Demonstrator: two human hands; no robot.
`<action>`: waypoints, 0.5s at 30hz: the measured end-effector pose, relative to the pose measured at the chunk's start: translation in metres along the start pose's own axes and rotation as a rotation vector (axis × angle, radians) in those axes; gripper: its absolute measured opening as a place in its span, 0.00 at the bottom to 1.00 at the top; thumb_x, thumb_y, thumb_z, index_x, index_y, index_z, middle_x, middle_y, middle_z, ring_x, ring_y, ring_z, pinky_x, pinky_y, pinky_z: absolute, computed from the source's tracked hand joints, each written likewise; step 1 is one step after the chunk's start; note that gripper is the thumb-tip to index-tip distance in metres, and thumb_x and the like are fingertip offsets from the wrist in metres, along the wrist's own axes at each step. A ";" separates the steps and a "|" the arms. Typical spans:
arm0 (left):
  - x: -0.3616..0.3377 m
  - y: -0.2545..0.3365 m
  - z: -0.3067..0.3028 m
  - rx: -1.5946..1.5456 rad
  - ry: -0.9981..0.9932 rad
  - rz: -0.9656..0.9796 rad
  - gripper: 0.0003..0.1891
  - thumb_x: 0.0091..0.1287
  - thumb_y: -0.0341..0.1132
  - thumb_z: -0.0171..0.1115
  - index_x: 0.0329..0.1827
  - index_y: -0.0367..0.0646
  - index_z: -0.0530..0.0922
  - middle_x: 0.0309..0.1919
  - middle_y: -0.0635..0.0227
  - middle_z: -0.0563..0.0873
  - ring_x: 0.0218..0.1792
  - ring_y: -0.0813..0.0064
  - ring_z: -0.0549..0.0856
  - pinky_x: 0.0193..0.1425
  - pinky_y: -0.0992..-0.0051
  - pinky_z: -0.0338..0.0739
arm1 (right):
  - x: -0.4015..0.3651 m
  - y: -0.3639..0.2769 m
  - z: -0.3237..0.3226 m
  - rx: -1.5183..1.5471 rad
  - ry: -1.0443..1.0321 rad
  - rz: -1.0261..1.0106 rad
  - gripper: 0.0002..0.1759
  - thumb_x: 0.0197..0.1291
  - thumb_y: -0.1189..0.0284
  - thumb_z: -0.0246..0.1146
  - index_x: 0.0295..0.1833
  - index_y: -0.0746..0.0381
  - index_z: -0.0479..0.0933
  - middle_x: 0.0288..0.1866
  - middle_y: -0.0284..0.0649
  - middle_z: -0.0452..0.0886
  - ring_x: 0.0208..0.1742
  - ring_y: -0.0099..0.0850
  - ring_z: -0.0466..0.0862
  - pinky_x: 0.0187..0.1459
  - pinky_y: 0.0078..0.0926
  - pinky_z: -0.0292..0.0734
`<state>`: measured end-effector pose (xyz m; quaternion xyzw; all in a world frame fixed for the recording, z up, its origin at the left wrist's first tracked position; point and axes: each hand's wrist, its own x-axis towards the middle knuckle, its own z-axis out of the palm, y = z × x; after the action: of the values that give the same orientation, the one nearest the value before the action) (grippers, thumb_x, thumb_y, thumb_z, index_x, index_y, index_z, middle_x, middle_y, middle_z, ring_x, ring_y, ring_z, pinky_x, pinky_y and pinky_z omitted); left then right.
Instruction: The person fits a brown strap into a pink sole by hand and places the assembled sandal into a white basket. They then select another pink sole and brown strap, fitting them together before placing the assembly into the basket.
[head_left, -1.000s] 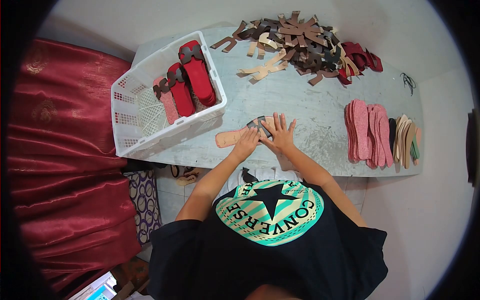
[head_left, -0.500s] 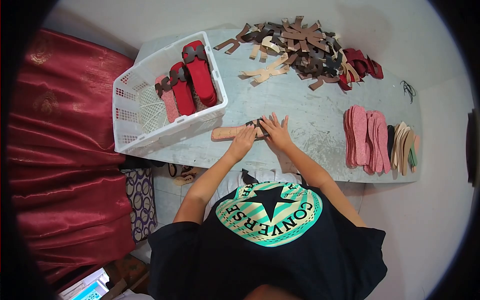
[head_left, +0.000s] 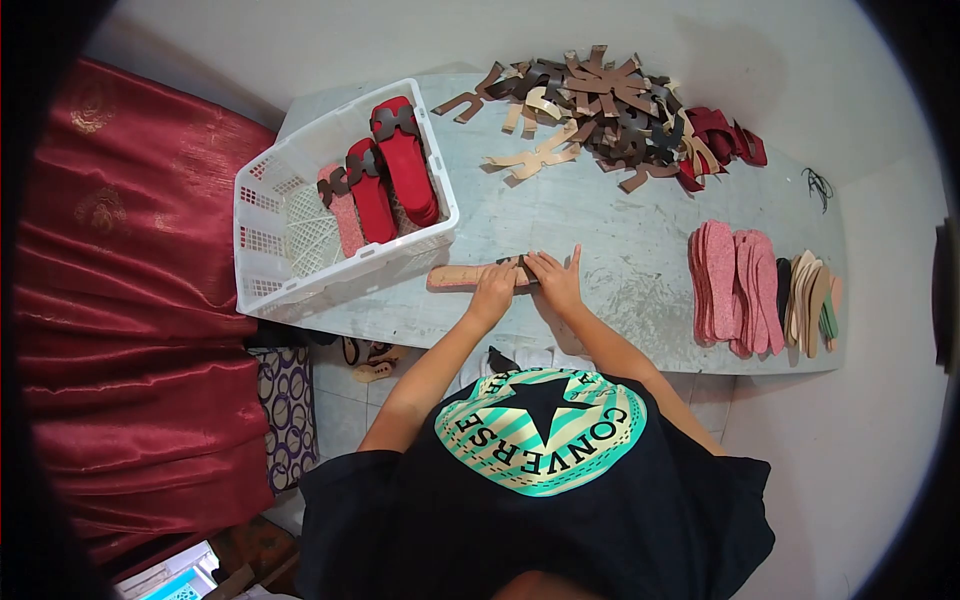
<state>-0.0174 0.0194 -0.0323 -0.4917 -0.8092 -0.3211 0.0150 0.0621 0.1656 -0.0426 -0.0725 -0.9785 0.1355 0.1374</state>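
A slipper sole, pale tan on top with a pinkish edge, lies sideways on the table in front of me. A dark brown strap crosses it near its right end. My left hand is closed over the near side of the sole, its fingertips at the strap. At the right end, my right hand has its fingers bent together over the strap and sole, with one finger sticking out. Both hands cover part of the strap, so how it meets the sole underneath is hidden.
Left on the table stands a white plastic basket holding red slippers with brown straps. A heap of cut straps lies at the back, beside red pieces. Pink soles and tan soles stack at right.
My right hand's fingers, spread flat before, have drawn together and bent over the strap. My left hand has shifted slightly right along the sole. The whole view has dipped a little.
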 end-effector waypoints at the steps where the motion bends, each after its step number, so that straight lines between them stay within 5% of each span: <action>1: 0.000 0.001 -0.005 0.000 -0.001 0.002 0.14 0.55 0.23 0.54 0.46 0.32 0.73 0.49 0.51 0.78 0.51 0.53 0.76 0.57 0.60 0.66 | -0.002 0.003 0.002 0.007 0.014 -0.025 0.23 0.50 0.74 0.59 0.55 0.51 0.74 0.57 0.26 0.77 0.58 0.24 0.75 0.64 0.70 0.30; 9: -0.008 0.021 -0.038 0.023 -0.009 0.180 0.26 0.53 0.26 0.58 0.60 0.44 0.72 0.53 0.61 0.79 0.36 0.65 0.75 0.47 0.67 0.66 | -0.016 -0.007 -0.023 0.030 0.048 -0.116 0.20 0.51 0.72 0.57 0.53 0.53 0.75 0.51 0.28 0.80 0.53 0.22 0.78 0.65 0.68 0.33; 15: -0.012 0.031 -0.059 0.169 -0.027 0.226 0.21 0.56 0.31 0.58 0.55 0.52 0.77 0.53 0.72 0.80 0.37 0.73 0.75 0.46 0.70 0.65 | -0.019 -0.025 -0.039 0.057 0.146 -0.126 0.19 0.50 0.75 0.58 0.50 0.53 0.76 0.50 0.27 0.80 0.53 0.22 0.78 0.65 0.68 0.36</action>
<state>-0.0032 -0.0121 0.0260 -0.5809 -0.7731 -0.2414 0.0814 0.0886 0.1479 -0.0045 -0.0164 -0.9643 0.1487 0.2186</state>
